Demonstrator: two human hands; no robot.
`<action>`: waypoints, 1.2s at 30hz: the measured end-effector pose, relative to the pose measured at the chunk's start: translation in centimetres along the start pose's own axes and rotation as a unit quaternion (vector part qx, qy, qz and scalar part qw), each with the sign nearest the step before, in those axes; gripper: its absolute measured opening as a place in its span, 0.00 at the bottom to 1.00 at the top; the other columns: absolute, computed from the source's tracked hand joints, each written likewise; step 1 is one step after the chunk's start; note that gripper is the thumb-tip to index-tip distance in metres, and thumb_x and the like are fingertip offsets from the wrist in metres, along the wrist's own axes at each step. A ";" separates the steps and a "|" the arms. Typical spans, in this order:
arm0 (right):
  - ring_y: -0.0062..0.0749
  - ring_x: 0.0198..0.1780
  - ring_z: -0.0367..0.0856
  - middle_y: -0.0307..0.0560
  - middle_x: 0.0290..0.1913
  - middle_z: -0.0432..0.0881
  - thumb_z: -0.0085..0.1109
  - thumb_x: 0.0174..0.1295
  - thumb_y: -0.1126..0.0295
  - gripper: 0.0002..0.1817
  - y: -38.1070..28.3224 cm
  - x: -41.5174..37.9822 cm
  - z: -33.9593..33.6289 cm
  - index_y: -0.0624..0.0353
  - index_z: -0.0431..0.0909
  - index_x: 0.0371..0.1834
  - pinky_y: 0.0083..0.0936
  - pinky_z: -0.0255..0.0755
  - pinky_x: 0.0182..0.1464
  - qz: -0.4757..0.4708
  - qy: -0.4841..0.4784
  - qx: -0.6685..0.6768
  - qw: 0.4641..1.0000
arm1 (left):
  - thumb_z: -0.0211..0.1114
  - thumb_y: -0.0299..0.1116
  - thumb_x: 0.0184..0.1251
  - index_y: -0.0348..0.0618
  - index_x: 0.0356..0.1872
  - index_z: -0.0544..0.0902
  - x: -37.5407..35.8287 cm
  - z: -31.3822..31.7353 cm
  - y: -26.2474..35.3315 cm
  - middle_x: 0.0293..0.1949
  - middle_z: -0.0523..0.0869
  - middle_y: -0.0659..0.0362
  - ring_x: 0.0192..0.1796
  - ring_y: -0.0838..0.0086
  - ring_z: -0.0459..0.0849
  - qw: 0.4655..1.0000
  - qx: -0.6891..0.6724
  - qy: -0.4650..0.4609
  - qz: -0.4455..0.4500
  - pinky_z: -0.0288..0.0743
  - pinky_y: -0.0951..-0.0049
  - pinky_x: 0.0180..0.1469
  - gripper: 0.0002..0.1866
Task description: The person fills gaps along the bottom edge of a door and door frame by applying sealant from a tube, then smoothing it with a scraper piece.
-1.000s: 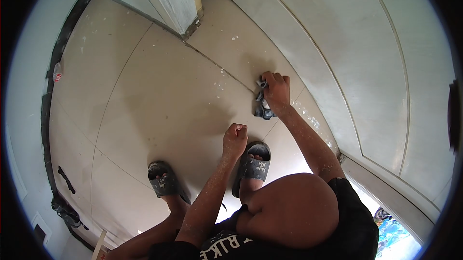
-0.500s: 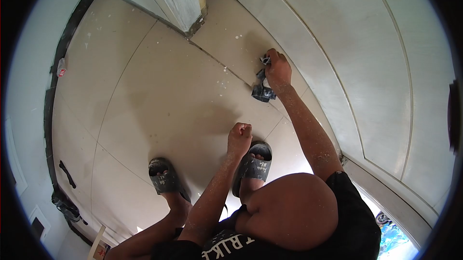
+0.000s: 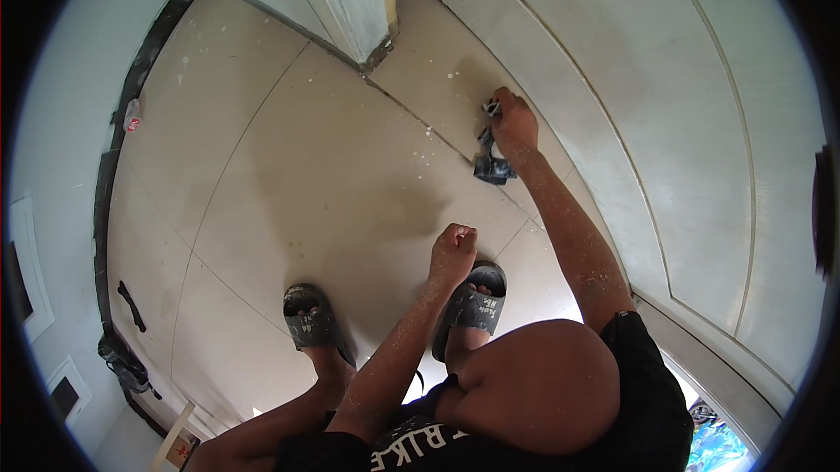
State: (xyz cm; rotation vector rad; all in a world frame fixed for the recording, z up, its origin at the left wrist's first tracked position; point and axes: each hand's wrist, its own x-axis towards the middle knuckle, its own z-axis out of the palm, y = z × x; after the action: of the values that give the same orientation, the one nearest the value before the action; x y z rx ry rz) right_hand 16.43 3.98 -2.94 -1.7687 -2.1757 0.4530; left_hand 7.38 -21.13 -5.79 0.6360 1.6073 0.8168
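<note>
My right hand (image 3: 516, 126) is closed around a black, white-smeared tool (image 3: 494, 168) low over the tiled floor, close to the white door. The tool's blocky dark end shows below the fingers and a smaller pale and dark part pokes out beyond them. Its exact kind is hard to make out, since the hand covers its middle. My left hand (image 3: 454, 253) is curled into a loose fist above my right slipper (image 3: 472, 306), with nothing visible in it. Pale dust specks both forearms.
A white panelled door (image 3: 647, 104) stands along the right. A wall corner (image 3: 346, 8) juts in at the top. White spots dot the floor tiles (image 3: 254, 166). A clear cup-like item (image 3: 132, 115), a dark strip (image 3: 132, 306) and a black bundle (image 3: 125, 365) lie by the left wall.
The whole view has shifted slightly, so the floor and walls sit farther right. Both hands keep nearly the same pose, and the right one still grips the tool.
</note>
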 end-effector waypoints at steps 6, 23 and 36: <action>0.58 0.48 0.81 0.58 0.42 0.83 0.55 0.58 0.79 0.13 -2.4 5.1 2.2 0.54 0.74 0.46 0.49 0.76 0.48 -0.025 0.025 0.033 0.999 | 0.62 0.38 0.74 0.36 0.43 0.81 0.2 -1.0 1.3 0.27 0.82 0.61 0.28 0.79 0.82 0.998 -0.052 -0.022 -0.035 0.75 0.77 0.30 0.13; 0.55 0.49 0.82 0.55 0.42 0.83 0.58 0.56 0.78 0.15 -5.1 6.7 3.0 0.54 0.74 0.48 0.47 0.77 0.51 -0.051 -0.034 0.003 0.998 | 0.62 0.37 0.74 0.37 0.44 0.82 2.8 -2.6 3.9 0.26 0.82 0.61 0.28 0.80 0.79 0.995 -0.098 -0.016 -0.025 0.74 0.77 0.32 0.12; 0.57 0.48 0.82 0.58 0.42 0.82 0.61 0.54 0.76 0.17 -4.9 5.1 3.6 0.53 0.74 0.48 0.48 0.77 0.49 -0.042 -0.011 0.021 0.999 | 0.62 0.36 0.74 0.37 0.44 0.82 2.9 -4.8 3.9 0.26 0.82 0.62 0.29 0.82 0.79 0.992 -0.117 -0.007 -0.038 0.74 0.78 0.32 0.11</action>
State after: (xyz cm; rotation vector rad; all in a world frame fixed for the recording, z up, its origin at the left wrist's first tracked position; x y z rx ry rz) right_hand 9.59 7.80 -3.92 -1.6506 -2.2293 0.4947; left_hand 2.00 -17.33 -4.03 0.4096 1.4859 0.9244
